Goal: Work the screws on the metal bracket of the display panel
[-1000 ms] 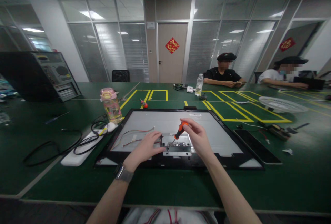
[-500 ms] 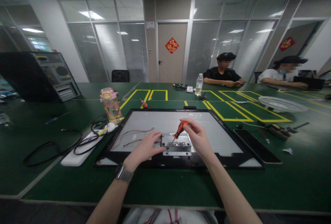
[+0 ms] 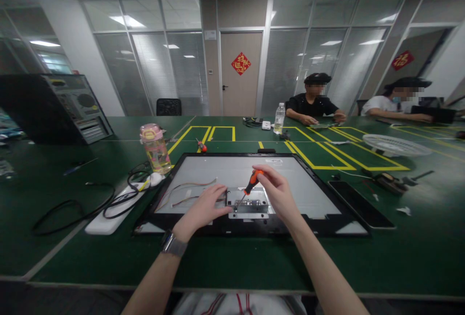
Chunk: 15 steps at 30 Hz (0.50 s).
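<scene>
My right hand (image 3: 276,188) pinches the red and black handle of a screwdriver (image 3: 253,181), which leans with its shaft pointing down and left. Its tip meets the lower left part of a silver metal bracket box (image 3: 261,196). At the left end of that box lies my left hand (image 3: 204,208), fingers stretched and thumb apart, touching its edge. Under both hands is a flat display panel (image 3: 308,184), grey-backed with a black frame. Thin loose cables (image 3: 189,185) run across the panel on the left.
Left of the panel are a pink-lidded bottle (image 3: 155,148) and a white power strip (image 3: 109,215) with black cords. A black phone-like slab (image 3: 361,204) lies to the right. A computer case (image 3: 58,106) stands far left. Two people sit across the table, near a water bottle (image 3: 279,118).
My hands and the screwdriver stay almost in place; the screwdriver stands slightly more upright. Across the table, the person in black has spread their hands and now holds a flat thing.
</scene>
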{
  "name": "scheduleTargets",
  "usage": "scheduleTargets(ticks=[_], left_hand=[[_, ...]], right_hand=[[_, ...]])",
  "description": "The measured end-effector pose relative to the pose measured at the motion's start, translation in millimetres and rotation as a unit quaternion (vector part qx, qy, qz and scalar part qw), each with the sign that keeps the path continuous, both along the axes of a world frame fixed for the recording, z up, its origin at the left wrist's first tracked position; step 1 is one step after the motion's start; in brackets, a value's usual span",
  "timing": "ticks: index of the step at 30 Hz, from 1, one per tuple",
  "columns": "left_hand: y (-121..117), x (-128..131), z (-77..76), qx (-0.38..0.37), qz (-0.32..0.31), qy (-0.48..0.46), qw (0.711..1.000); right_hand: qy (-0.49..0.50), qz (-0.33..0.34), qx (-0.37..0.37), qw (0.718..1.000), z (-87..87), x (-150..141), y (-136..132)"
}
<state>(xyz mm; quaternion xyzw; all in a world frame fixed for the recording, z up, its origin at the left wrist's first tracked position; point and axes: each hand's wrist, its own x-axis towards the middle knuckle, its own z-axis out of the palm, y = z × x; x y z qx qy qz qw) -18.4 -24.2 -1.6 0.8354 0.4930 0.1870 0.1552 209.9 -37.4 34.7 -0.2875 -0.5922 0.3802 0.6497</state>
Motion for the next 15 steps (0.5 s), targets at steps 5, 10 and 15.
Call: scheduleTargets(ticks=[5, 10, 15], left_hand=[[-1.5, 1.0, 3.3, -0.010, 0.005, 0.003, 1.000], [0.8, 0.1, -0.5, -0.006, 0.004, -0.001, 1.000], [0.9, -1.6, -2.4, -0.002, -0.001, -0.009, 1.000]], right_hand=[[0.009, 0.037, -0.021, 0.999, 0.9, -0.7, -1.6], [-0.014, -0.007, -0.005, 1.000, 2.5, -1.7, -2.0], [-0.016, -0.018, -0.008, 1.000, 4.6, -0.6, -3.0]])
